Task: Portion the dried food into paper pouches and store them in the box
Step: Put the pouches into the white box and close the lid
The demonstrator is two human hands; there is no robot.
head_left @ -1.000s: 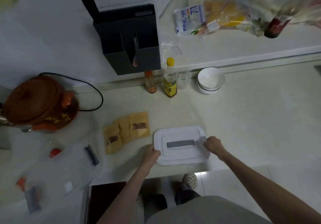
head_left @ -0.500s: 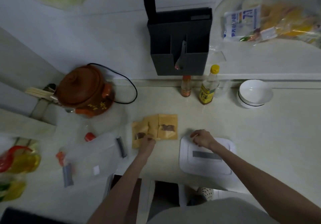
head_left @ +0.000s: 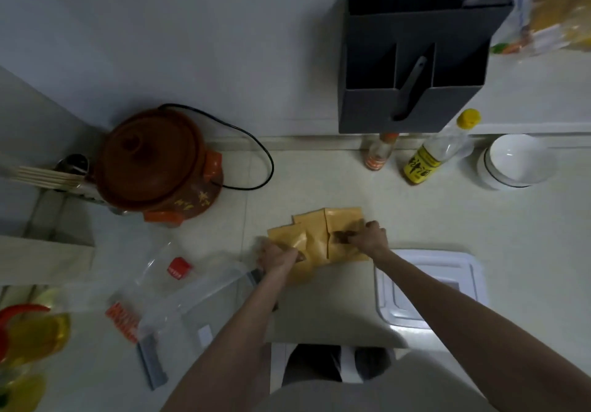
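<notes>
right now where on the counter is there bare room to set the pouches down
Bare counter runs between the brown pot and the two bottles, behind the pouches. More lies right of the white lidded box, below the bowl. Crowded: plastic bags at left, and both hands on the pouches.

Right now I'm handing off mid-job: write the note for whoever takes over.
Left hand: gripping the left paper pouch.
Right hand: gripping the right paper pouch.
Things: three pouches overlap in a fan on the counter; the white box, lid on, sits just right of them.
Done: pouches look filled, as far as their windows show.
Left: gather the pouches, open the box, store them inside, close it.
</notes>
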